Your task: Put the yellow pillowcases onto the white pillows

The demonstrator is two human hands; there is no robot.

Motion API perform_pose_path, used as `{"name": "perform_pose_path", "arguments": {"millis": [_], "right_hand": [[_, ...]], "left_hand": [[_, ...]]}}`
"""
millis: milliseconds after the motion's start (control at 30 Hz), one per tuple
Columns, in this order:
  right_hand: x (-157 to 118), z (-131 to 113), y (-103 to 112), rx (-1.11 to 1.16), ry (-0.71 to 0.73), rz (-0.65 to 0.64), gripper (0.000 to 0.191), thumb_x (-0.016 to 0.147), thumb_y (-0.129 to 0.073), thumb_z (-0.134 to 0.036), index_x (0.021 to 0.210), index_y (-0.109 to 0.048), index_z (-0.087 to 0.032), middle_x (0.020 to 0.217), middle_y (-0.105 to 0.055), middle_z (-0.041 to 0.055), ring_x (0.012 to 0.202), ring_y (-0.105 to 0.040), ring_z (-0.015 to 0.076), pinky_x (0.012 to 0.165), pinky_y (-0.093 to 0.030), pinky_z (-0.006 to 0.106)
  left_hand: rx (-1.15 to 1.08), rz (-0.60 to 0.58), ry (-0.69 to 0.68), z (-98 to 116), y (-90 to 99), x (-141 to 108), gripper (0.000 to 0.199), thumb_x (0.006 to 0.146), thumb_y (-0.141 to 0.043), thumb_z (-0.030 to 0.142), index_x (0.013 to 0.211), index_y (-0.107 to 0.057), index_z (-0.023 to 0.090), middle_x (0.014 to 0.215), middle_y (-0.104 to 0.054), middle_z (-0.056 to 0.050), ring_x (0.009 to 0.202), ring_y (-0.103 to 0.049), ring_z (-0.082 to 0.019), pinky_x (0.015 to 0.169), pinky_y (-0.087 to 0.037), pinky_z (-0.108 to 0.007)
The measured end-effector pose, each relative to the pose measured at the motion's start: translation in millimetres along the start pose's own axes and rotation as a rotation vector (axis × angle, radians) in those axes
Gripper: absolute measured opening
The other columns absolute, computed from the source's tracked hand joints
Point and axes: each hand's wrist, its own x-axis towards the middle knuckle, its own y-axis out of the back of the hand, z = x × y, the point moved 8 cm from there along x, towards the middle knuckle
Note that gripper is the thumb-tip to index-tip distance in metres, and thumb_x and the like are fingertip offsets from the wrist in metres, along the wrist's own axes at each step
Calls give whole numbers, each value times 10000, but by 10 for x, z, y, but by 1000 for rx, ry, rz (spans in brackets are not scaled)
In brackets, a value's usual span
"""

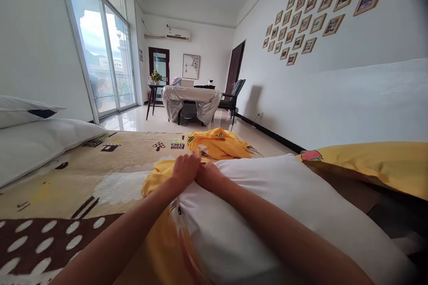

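Note:
My left hand [186, 168] and my right hand [210, 175] meet at the near corner of a white pillow [264, 173], both with fingers closed. Yellow cloth, which looks like a pillowcase [157, 179], bunches beside and under my left hand and runs down along the pillow's left side. My left hand appears to grip this cloth. The pillow's corner is at my right hand's fingers, which seem to pinch it; the exact hold is hidden. Just beyond the hands lies a crumpled yellow printed cloth [222, 143].
A beige and brown patterned blanket [133, 153] covers the bed. White pillows [47, 140] lie on the left, and a yellow pillow [374, 160] with a red print is on the right. Farther off stand a covered table [190, 93] and a black chair [236, 95].

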Motion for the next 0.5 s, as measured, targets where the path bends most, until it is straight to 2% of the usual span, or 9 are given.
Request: {"name": "perform_pose_path", "arguments": {"millis": [67, 133, 200, 267, 333, 400, 500], "right_hand": [[21, 149, 47, 40, -6, -46, 413, 889, -481, -351, 1229, -567, -134, 1157, -620, 176, 1062, -585, 285, 879, -461, 420], [9, 294, 136, 140, 64, -136, 494, 848, -521, -456, 1277, -551, -214, 1196, -625, 113, 1072, -589, 254, 887, -459, 355], [-43, 483, 255, 291, 125, -207, 518, 828, -526, -517, 1293, -537, -289, 1267, -594, 34, 1115, -567, 215, 911, -440, 298], [-100, 789, 347, 340, 33, -193, 620, 770, -580, -556, 1321, -512, -280, 1350, -527, 36, 1210, -493, 253, 973, -396, 334], [-178, 1059, 311, 293, -110, -192, 751, 709, -620, -603, 1360, -468, -259, 1387, -487, 69, 1256, -441, 307, 1000, -364, 399], [-255, 1133, 171, 265, -162, -238, 744, 714, -592, -639, 1347, -483, -263, 1334, -541, 70, 1203, -499, 303, 956, -400, 389], [-318, 978, 33, 267, -135, -221, 584, 758, -555, -618, 1208, -595, -248, 1145, -664, 53, 1026, -614, 253, 822, -461, 304]], "left_hand": [[13, -16, 37, -200, -58, -35, 361, 804, -348, 20, 1089, -544, 122, 994, -651, -184, 895, -658, -284, 722, -492, -371], [13, -33, 48, -323, -74, -88, 335, 787, -380, 43, 1064, -548, 132, 908, -673, -164, 860, -667, -289, 686, -492, -356], [2, -43, 32, -337, -55, -154, 314, 774, -415, 73, 1049, -543, 153, 848, -685, -138, 825, -672, -278, 657, -486, -331], [-12, -39, 2, -272, -12, -218, 342, 758, -441, 91, 1082, -521, 166, 833, -688, -126, 811, -673, -274, 648, -479, -321], [-24, -31, -19, -186, 31, -261, 385, 739, -456, 98, 1116, -499, 163, 820, -688, -126, 807, -673, -282, 652, -475, -328], [-33, -27, -31, -121, 48, -275, 387, 752, -439, 104, 1132, -491, 158, 809, -685, -132, 808, -673, -288, 663, -473, -341], [-37, -35, -34, -83, -1, -239, 354, 798, -397, 118, 1137, -495, 150, 816, -682, -146, 822, -670, -287, 684, -474, -354]]}}
